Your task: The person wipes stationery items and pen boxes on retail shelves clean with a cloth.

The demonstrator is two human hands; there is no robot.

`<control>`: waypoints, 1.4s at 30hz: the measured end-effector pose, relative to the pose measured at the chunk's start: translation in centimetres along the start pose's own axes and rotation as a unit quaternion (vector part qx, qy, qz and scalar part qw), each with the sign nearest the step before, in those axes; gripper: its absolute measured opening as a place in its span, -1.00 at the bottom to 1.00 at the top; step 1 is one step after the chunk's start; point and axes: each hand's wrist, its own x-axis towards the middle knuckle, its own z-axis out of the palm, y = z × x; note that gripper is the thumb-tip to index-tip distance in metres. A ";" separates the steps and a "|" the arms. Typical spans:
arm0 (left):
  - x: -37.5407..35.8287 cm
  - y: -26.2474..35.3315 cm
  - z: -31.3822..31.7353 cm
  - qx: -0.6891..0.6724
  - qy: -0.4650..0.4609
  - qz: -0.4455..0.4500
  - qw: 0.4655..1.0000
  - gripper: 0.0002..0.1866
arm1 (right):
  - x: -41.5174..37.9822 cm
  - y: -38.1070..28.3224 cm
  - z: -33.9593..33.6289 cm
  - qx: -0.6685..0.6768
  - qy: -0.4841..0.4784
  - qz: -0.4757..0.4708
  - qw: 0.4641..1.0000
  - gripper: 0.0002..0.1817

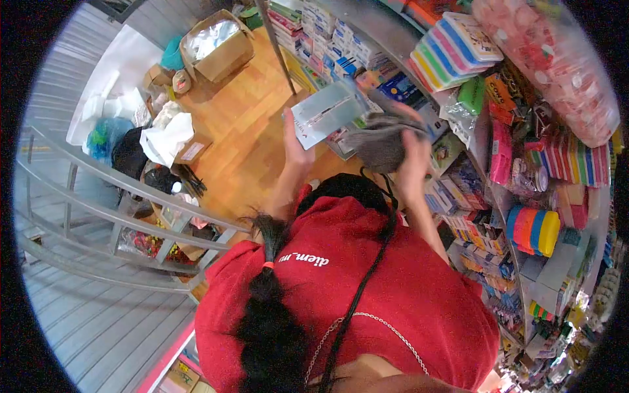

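My left hand (299,145) grips a flat pale blue box (327,112) by its near corner. A long thin item is printed across the box's face, with small dark lettering at the edge by my thumb. In my right hand (413,167) is a bunched grey cloth (380,143), slightly blurred, hanging close beside the box's right end. Both hands are raised in front of me, near shelves (452,187) stacked with small boxes.
On the right, shelves carry striped colourful packs (455,52), a round multicoloured pack (534,230) and a large pink bag (547,65). An open cardboard box (219,49) stands on the wooden floor (229,131). A grey metal railing (131,187) curves along the left.
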 end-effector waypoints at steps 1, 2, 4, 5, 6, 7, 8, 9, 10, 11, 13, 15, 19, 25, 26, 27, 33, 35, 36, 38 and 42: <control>-0.6 0.4 0.7 0.005 -0.024 0.007 1.000 -0.39 | 0.5 0.4 1.4 -0.117 -0.052 -0.086 0.988 -0.54; -1.2 0.5 1.7 0.019 -0.020 0.026 0.999 -0.40 | 0.8 0.8 3.2 -0.231 -0.102 -0.172 0.952 -0.53; -2.3 0.5 3.8 0.046 -0.014 0.063 0.997 -0.41 | 0.5 1.0 7.5 -0.363 -0.130 -0.227 0.894 -0.51; -2.5 1.3 3.9 0.053 -0.045 0.042 0.997 -0.38 | 0.8 0.8 8.0 -0.376 -0.122 -0.246 0.885 -0.52; -2.7 2.0 4.0 0.061 -0.076 0.022 0.995 -0.35 | 1.4 0.7 8.4 -0.388 -0.110 -0.244 0.882 -0.52; -2.6 2.3 3.8 0.116 -0.081 0.043 0.989 -0.32 | 2.3 0.7 8.7 -0.399 -0.100 -0.242 0.879 -0.52; -2.7 2.4 3.5 0.170 -0.084 0.065 0.980 -0.30 | 3.2 0.7 9.0 -0.409 -0.091 -0.240 0.876 -0.52; -2.8 2.7 3.4 0.179 -0.072 0.091 0.977 -0.33 | 4.3 0.7 9.1 -0.428 -0.060 -0.252 0.866 -0.55; -2.9 2.9 3.3 0.188 -0.061 0.116 0.973 -0.37 | 5.8 1.2 8.9 -0.373 -0.048 -0.206 0.903 -0.55; -2.9 3.1 3.3 0.196 -0.051 0.141 0.969 -0.41 | 7.4 1.8 8.3 -0.316 -0.036 -0.157 0.935 -0.56; -3.0 3.7 3.7 0.218 -0.046 0.186 0.957 -0.46 | 7.9 2.8 8.7 -0.247 -0.006 -0.130 0.960 -0.56; -2.7 4.4 4.3 0.185 -0.016 0.196 0.963 -0.49 | 6.9 3.5 9.7 -0.221 0.028 -0.177 0.959 -0.55; -2.7 6.9 4.7 0.279 0.059 0.108 0.952 -0.55 | 2.3 0.7 12.3 -0.241 -0.098 -0.186 0.947 -0.53; -5.3 7.6 5.6 0.308 -0.048 0.066 0.948 -0.53 | 6.9 -0.8 9.9 -0.172 -0.075 -0.136 0.973 -0.63; -5.5 7.3 5.9 0.286 -0.034 0.084 0.954 -0.53 | 7.8 -0.8 9.5 -0.131 -0.040 -0.050 0.989 -0.65; -5.5 7.0 6.2 0.261 -0.020 0.103 0.959 -0.53 | 7.7 -1.0 9.4 -0.102 -0.035 -0.021 0.994 -0.63; -4.1 7.3 5.4 0.298 0.047 0.113 0.947 -0.55 | 2.1 1.0 11.1 -0.202 -0.098 -0.204 0.953 -0.56; -4.3 6.8 5.9 0.360 0.028 0.118 0.925 -0.57 | 1.9 0.4 11.0 -0.203 -0.129 -0.253 0.937 -0.56; -4.7 6.6 6.1 0.390 0.018 0.119 0.913 -0.59 | 2.5 -0.1 10.5 -0.201 -0.143 -0.241 0.939 -0.55; -5.6 7.3 7.2 0.376 -0.034 -0.001 0.926 -0.59 | 4.3 -1.3 8.8 -0.199 -0.172 -0.219 0.940 -0.53; -5.9 5.9 8.2 0.340 -0.073 0.156 0.924 -0.57 | 4.4 -0.4 8.0 -0.040 0.025 -0.083 0.995 -0.51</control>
